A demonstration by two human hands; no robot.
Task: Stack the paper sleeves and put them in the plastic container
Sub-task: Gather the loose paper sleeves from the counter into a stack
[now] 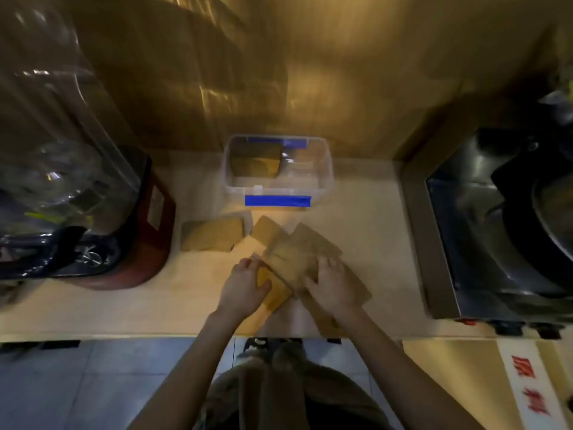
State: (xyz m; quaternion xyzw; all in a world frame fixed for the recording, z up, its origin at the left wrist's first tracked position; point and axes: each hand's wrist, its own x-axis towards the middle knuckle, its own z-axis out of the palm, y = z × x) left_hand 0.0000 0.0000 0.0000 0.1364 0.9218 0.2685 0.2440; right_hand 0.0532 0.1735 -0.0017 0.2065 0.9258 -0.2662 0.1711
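Brown paper sleeves (294, 249) lie scattered and overlapping on the beige counter, in front of a clear plastic container (322, 181) with blue clips. Some sleeves stand inside the container at its left. A separate small pile of sleeves (214, 234) lies to the left. My left hand (245, 288) grips the left end of a bundle of sleeves (276, 293), thumb on top. My right hand (333, 282) lies flat with fingers spread on the sleeves beside it, pressing them down.
A red-based appliance with a clear jar (93, 193) stands at the left. A black-and-steel cooker or sink unit (496, 225) fills the right. The counter's front edge (155, 335) runs below my wrists, with the metal wall behind the container.
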